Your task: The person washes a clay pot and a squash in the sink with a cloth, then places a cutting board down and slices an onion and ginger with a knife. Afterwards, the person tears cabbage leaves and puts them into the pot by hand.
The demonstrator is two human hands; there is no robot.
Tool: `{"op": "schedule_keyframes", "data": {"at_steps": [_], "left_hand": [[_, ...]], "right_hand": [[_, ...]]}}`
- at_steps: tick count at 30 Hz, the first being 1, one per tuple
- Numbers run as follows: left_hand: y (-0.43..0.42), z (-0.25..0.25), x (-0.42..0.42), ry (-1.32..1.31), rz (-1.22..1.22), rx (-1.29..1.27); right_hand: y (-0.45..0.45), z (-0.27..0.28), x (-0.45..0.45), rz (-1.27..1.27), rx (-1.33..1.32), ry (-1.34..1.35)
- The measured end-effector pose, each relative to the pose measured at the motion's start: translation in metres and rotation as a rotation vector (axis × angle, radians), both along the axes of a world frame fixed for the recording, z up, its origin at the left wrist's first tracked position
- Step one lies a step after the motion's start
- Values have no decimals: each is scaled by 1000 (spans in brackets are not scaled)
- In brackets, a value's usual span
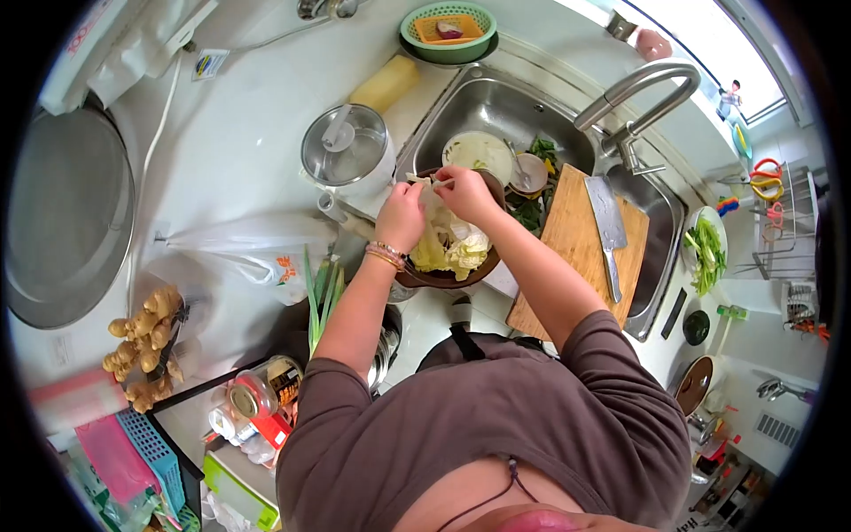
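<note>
Both of my hands meet over a brown bowl (486, 266) at the near edge of the sink. My left hand (402, 215), with bracelets at the wrist, is closed on a pale cabbage leaf (429, 200). My right hand (467, 193) pinches the same leaf close beside it. Below them, torn cabbage pieces (465, 248), yellow-green and white, lie in the bowl. The fingertips partly hide the leaf's upper edge.
Right of the bowl, a cleaver (608, 226) lies on a wooden cutting board (567, 239) across the sink (496, 97). A plate (479, 152) and small bowl (528, 174) sit inside. A lidded pot (347, 146) stands left; the faucet (634, 97) arches behind.
</note>
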State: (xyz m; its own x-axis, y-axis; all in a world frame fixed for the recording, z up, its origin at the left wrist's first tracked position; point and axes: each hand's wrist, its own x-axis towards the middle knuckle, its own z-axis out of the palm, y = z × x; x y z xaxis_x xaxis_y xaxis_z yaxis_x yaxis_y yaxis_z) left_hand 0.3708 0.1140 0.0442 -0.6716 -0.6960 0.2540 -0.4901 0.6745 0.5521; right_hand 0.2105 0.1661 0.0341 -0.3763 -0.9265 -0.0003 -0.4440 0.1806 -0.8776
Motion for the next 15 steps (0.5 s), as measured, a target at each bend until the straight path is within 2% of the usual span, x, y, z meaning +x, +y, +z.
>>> {"op": "schedule_keyframes", "data": {"at_steps": [3,7,11,15], "left_hand": [[7,-5,-4,-203,-11,-10],[6,-7,-12,-438,-36,-11],[4,-14,-14,-442,-56,-3],[18,-9,-18,-193,-186,-216]], "right_hand": [[34,35,-22,-15,41,-123],[81,27,-56,-180,14,-166],[122,27,-67,-232,54,-139],[144,26,-59,-259,106,-87]]}}
